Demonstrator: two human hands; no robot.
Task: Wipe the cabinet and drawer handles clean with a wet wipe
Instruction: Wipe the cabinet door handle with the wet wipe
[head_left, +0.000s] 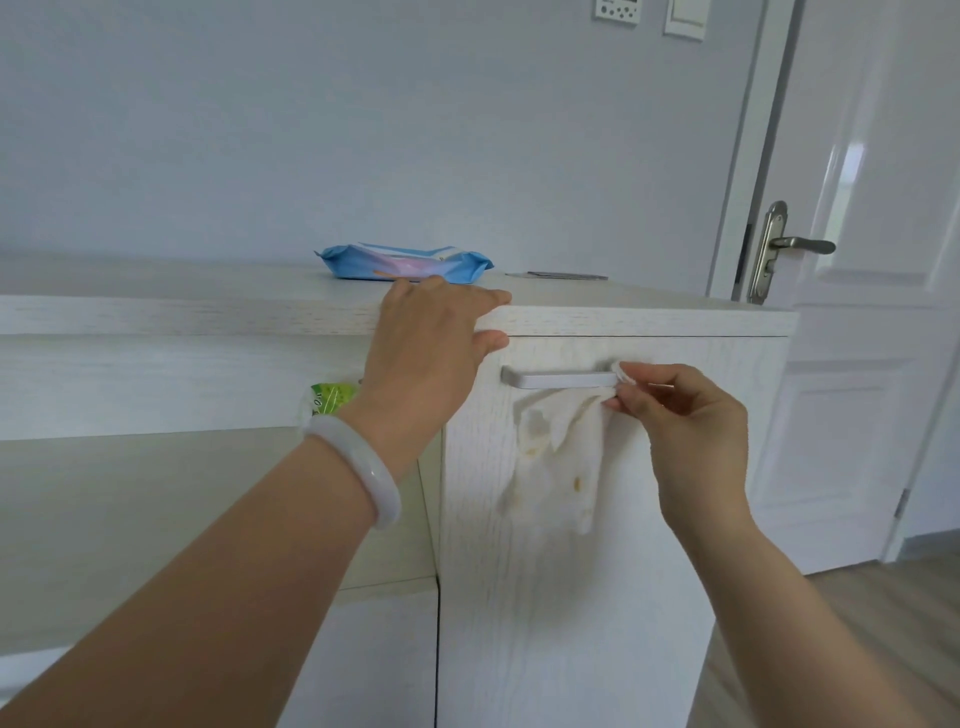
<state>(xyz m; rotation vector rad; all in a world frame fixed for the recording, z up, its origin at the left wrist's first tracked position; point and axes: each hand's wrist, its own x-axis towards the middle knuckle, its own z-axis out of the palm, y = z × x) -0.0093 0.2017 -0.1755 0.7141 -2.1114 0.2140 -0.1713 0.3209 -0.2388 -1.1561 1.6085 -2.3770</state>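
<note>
A silver bar handle (556, 378) runs across the top of a white cabinet door (571, 597). My right hand (685, 415) pinches a white wet wipe (558, 441) at the handle's right end. The wipe hangs down below the bar and shows yellowish stains. My left hand (431, 338) rests on the front edge of the cabinet top (208, 306), fingers laid flat over the top and thumb under the edge. A pale bangle sits on my left wrist.
A blue wet wipe pack (405, 265) lies on the cabinet top behind my left hand. A green packet (330, 399) peeks out beside my left wrist. An open shelf recess (182, 519) is at the left. A white room door with a metal lever (800, 244) stands right.
</note>
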